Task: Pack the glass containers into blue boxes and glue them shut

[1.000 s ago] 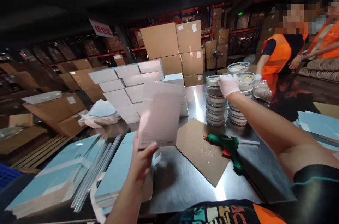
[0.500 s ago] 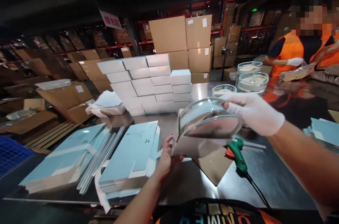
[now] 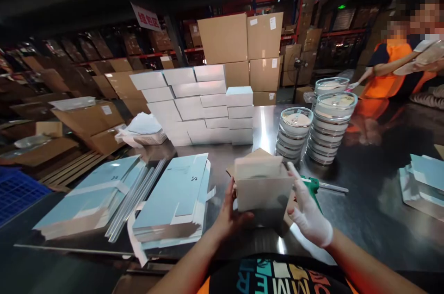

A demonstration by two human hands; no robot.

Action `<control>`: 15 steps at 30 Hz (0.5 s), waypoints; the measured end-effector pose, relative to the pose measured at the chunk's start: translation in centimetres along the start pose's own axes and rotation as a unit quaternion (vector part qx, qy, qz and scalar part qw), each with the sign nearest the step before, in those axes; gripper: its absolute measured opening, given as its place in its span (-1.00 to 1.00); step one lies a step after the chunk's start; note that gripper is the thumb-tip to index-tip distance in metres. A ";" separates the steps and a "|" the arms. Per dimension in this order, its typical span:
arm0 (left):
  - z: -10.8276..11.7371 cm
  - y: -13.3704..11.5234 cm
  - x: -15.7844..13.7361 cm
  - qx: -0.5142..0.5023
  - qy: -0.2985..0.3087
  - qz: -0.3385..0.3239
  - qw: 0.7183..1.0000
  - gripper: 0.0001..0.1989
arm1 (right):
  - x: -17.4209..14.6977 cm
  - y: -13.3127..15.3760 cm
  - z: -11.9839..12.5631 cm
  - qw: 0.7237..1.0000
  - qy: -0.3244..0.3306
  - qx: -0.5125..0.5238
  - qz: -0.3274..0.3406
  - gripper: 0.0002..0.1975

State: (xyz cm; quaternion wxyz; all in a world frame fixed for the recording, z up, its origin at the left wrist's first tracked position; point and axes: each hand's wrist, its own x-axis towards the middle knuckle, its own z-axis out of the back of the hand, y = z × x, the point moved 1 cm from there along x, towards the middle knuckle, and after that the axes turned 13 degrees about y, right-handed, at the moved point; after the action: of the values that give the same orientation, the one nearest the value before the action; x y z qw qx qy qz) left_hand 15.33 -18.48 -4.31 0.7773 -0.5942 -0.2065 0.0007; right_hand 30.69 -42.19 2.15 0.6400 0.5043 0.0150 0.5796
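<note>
A small white cardboard box (image 3: 263, 194) is held upright in front of me, its flap raised at the back. My left hand (image 3: 229, 213), bare, grips its left side, with the thumb across the lower front. Beside the box's right edge is my right hand (image 3: 308, 213) in a white glove, fingers stretched out and thumb apart; I cannot tell whether it touches the box. The inside of the box is hidden from this angle. Partly behind the right hand lies a green glue gun (image 3: 311, 184). A brown cardboard piece (image 3: 259, 154) shows behind the box.
Stacked glass dishes (image 3: 328, 132) and a shorter dish stack (image 3: 294, 132) stand at back right. White boxes (image 3: 194, 109) form a wall behind. Flat light-blue cartons (image 3: 173, 192) and clear sticks (image 3: 133, 201) lie left. Co-workers in orange vests (image 3: 395, 69) stand far right.
The glass dish that my right hand held over the box is out of sight now. My right hand has come down beside the box, and the box stands more upright.
</note>
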 end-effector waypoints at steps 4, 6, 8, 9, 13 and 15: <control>-0.1 -3.2 1.4 0.094 -0.021 -0.123 0.988 -0.39 | 2.0 1.1 -2.6 0.976 -0.023 0.181 -0.116 -0.22; -0.4 -3.9 1.6 0.106 -0.054 -0.137 0.983 -0.42 | 3.5 1.7 -3.4 0.962 -0.048 0.214 -0.161 -0.32; -0.7 -3.4 1.2 0.085 -0.127 -0.131 0.980 -0.43 | 4.5 1.9 -4.1 0.966 -0.104 0.160 -0.174 -0.49; -0.8 -2.7 0.8 0.077 -0.156 -0.126 0.977 -0.40 | 4.7 1.8 -4.3 0.968 -0.134 0.123 -0.175 -0.52; -0.3 0.1 -0.7 0.124 -0.129 -0.093 0.979 -0.35 | 4.5 1.0 -4.0 0.971 -0.168 0.058 -0.158 -0.46; 0.3 0.6 -1.1 0.145 -0.109 -0.064 0.981 -0.37 | 4.2 0.4 -2.3 0.981 -0.116 0.008 -0.156 -0.52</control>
State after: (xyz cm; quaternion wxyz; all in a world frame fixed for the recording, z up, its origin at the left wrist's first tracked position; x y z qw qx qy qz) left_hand 14.40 -18.26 -5.18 0.8267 -0.4571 -0.3250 0.0456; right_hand 30.38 -37.65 3.71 0.7159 0.5649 0.0243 0.4097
